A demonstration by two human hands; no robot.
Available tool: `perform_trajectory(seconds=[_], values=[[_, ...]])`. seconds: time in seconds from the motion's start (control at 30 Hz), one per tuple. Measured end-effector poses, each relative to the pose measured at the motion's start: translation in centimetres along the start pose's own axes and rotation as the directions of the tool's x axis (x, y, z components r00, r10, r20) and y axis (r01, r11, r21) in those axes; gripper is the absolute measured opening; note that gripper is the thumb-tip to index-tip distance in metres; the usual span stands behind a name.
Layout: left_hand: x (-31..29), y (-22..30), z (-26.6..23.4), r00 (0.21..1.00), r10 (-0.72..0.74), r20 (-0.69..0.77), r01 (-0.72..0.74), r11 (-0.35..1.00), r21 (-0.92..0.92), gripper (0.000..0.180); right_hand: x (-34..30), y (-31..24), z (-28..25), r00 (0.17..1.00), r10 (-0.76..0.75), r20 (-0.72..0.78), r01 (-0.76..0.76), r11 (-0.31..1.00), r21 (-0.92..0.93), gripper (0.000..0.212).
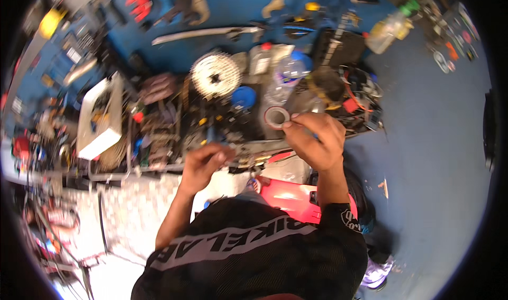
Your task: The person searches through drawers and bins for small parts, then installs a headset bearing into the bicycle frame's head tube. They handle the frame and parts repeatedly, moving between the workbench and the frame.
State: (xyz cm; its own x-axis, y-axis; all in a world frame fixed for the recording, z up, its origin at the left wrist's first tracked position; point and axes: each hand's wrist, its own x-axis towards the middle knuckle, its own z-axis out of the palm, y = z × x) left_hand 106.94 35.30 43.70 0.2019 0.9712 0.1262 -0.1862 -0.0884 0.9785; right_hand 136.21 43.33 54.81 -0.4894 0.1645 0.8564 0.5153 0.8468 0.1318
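My right hand (320,138) pinches a small round ring (277,118), pale with a reddish rim, between thumb and fingertips. It looks like a tape roll, though blur leaves that unsure. The ring is held above the cluttered workbench (248,144), in front of a clear plastic bottle (283,83). My left hand (203,165) hovers at the bench's near edge, its fingers curled in toward the thumb. Whatever those fingers may hold is too blurred to make out. Beyond the hands lie a blue round cap (243,97) and a large silver bicycle cassette (215,75).
Left on the bench stands a white open box (100,117) with small parts. Tools hang on the blue wall (159,51) behind. A dark container (327,85) and tangled cables (362,91) sit at the right. Below the bench is a red plastic object (291,197).
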Motion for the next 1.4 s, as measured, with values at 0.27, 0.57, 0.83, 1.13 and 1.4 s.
perform_trajectory(seconds=[0.27, 0.57, 0.83, 1.13, 1.4], values=[[-7.8, 5.3, -4.8, 0.959, 0.050, -0.279, -0.114, 0.969, -0.219, 0.018, 2.9, -12.0, 10.1, 0.974, -0.223, -0.046, 0.226, 0.927, 0.298, 0.033], [-15.7, 5.8, -9.1, 0.925, 0.011, -0.380, -0.060, 0.991, -0.117, 0.020, 3.1, -19.9, 13.8, 0.990, -0.137, 0.045, 0.097, 0.865, 0.492, 0.033], [-20.4, 1.3, -9.2, 0.888, -0.077, -0.454, 0.139, 0.985, 0.105, 0.012, -3.7, -27.4, 15.8, 0.668, 0.333, 0.666, -0.734, 0.141, 0.665, 0.027], [-18.1, -2.9, -8.1, 0.892, -0.171, -0.418, 0.278, 0.937, 0.210, 0.018, -6.9, -25.7, 16.5, 0.572, 0.355, 0.740, -0.820, 0.223, 0.527, 0.012], [-13.8, -6.4, -8.2, 0.913, -0.224, -0.340, 0.347, 0.864, 0.364, 0.034, -21.5, -7.2, 11.1, -0.135, -0.009, 0.991, -0.990, 0.044, -0.134, 0.029]])
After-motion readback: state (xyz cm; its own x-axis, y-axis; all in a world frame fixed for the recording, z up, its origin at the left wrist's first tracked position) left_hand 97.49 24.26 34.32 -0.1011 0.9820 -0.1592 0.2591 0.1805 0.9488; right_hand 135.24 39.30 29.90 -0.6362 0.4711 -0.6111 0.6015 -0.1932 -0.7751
